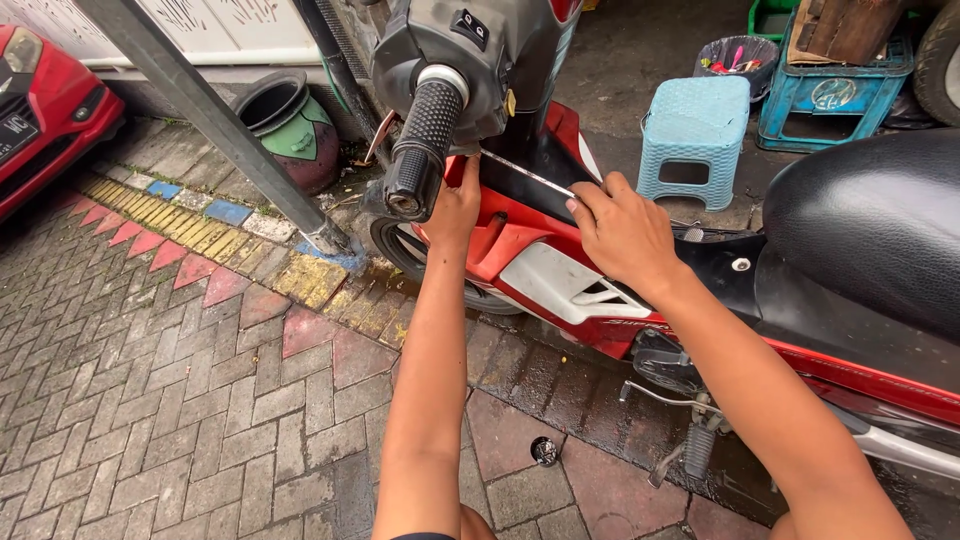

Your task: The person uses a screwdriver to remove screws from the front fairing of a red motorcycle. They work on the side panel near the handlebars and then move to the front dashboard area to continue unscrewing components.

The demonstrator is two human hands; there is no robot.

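Head view. Two bare hands work on one red motorcycle [560, 275] parked on brick paving [180, 400]. The left hand [455, 205] lies against the red front panel just under the black handlebar grip [420, 150]; whether its fingers clasp anything cannot be told. The right hand [625, 235] has its fingertips pressed together on the near end of a thin, pale strip [525, 172], possibly a trim edge, running along the dark panel between the hands. One black seat [870, 225] at right. Behind: one light-blue plastic stool [695, 135], one blue crate [835, 95], one round dark basket of small coloured items [735, 55]. At left: one green-and-maroon pot [295, 125], one slanting grey post [215, 125], one red car [45, 105]. One small round metal piece [544, 451] lies on the bricks.
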